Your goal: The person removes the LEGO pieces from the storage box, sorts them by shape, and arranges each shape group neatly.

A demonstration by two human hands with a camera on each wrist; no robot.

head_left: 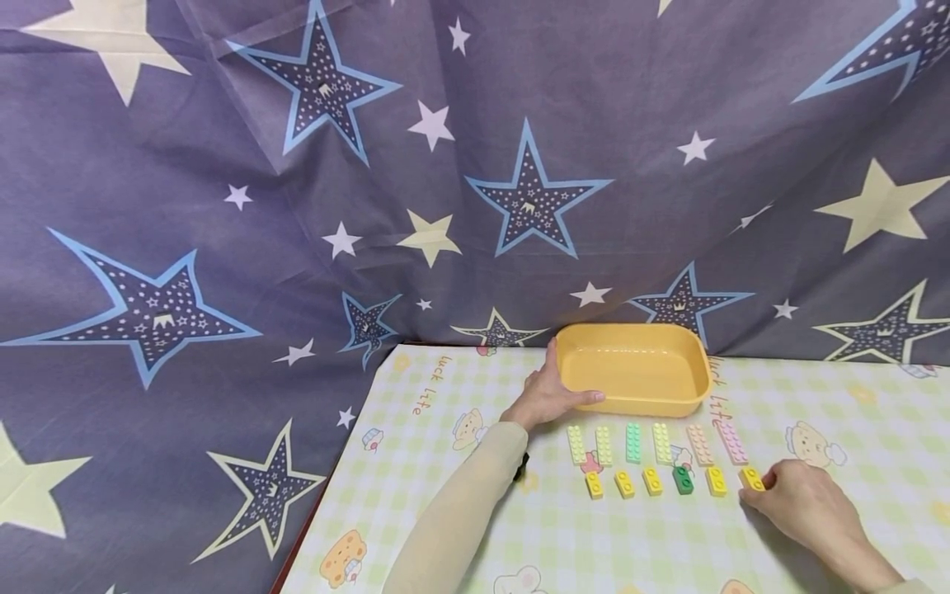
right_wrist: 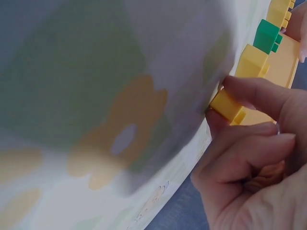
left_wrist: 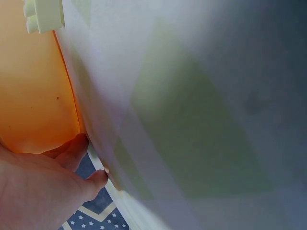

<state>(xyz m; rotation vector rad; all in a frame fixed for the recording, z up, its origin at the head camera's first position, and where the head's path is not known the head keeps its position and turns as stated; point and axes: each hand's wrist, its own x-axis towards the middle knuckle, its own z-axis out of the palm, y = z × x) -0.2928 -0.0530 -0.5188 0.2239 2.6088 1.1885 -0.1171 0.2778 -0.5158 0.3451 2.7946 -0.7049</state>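
Note:
In the head view my left hand [head_left: 547, 394] lies against the left front corner of a yellow plastic basin [head_left: 701, 375], fingers along its left side and thumb stretched along the front. The left wrist view shows those fingers [left_wrist: 74, 149] touching the basin's orange-lit wall. My right hand [head_left: 805, 499] pinches a small yellow building block [head_left: 752, 478] between thumb and forefinger, at the right end of a row of small blocks. Up close in the right wrist view, that yellow block [right_wrist: 226, 106] sits between the fingertips, beside another yellow block [right_wrist: 252, 61] and a green block [right_wrist: 266, 36].
Behind the small row, several longer pastel blocks [head_left: 662, 444] stand in a line before the basin. The small row holds several yellow blocks [head_left: 623, 483] and one green block [head_left: 683, 480]. A checked tablecloth [head_left: 416, 528] covers the table; a star-patterned curtain [head_left: 475, 74] hangs behind.

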